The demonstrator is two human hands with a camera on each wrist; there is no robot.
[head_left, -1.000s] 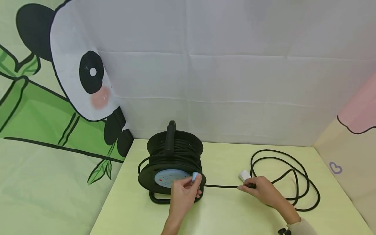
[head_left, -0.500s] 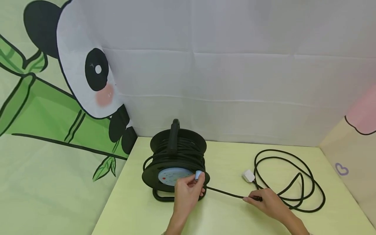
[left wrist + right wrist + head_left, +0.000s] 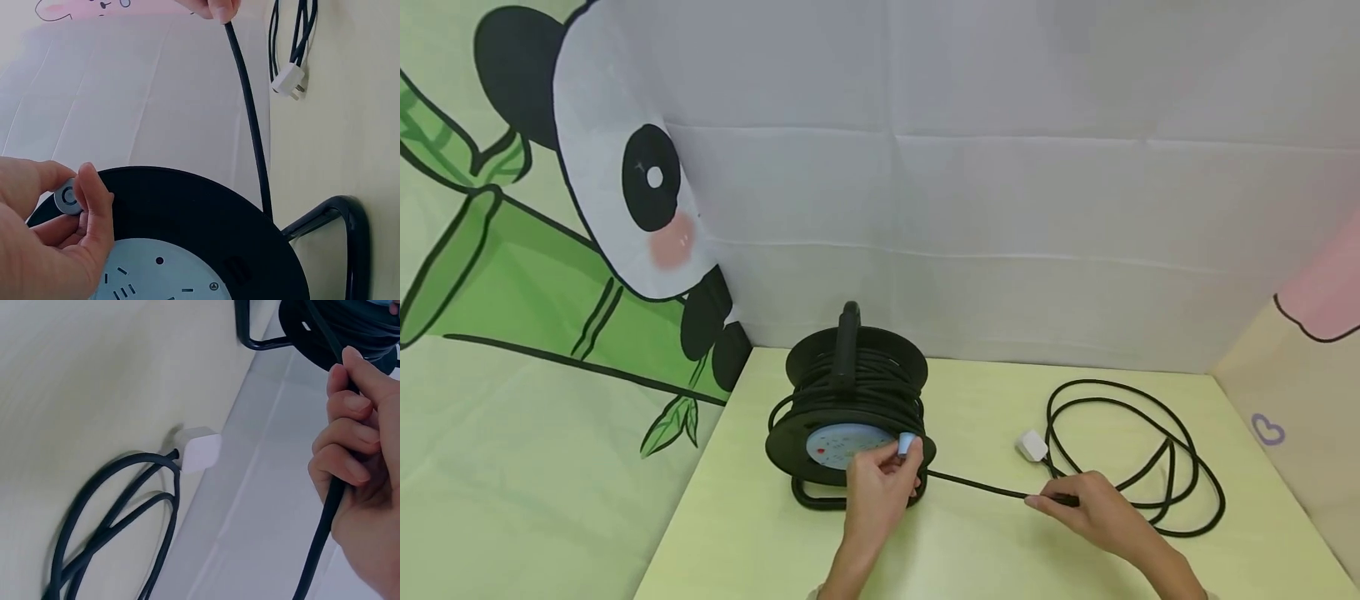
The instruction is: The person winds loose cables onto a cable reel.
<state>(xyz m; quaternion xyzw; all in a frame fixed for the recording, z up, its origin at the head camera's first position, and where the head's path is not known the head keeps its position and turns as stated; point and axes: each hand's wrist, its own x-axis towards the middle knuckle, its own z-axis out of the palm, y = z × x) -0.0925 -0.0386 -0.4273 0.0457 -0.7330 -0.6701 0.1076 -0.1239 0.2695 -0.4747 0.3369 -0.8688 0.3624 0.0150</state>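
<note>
A black cable reel [image 3: 865, 375] with a handle on top stands on the table, wound with black cable. Its front disc carries a light blue socket panel [image 3: 842, 446]. My left hand [image 3: 877, 492] pinches the small blue crank knob [image 3: 907, 443] at the disc's right edge, between thumb and fingers. To the right, my right hand [image 3: 1093, 508] grips the black cable [image 3: 977, 484], which runs taut from the reel. In the right wrist view the fingers [image 3: 344, 434] curl round the cable.
Loose cable loops [image 3: 1195, 450] lie on the right side of the pale yellow table [image 3: 970, 558]. A white plug [image 3: 1032, 446] at the cable's end rests beside the loops. White cloth [image 3: 1000, 208] hangs behind, and a panda-printed cloth [image 3: 617, 167] is at the left.
My right hand has moved a little right and toward me along with the cable, away from the white plug, then slightly back up. My left hand keeps its pinch on the knob.
</note>
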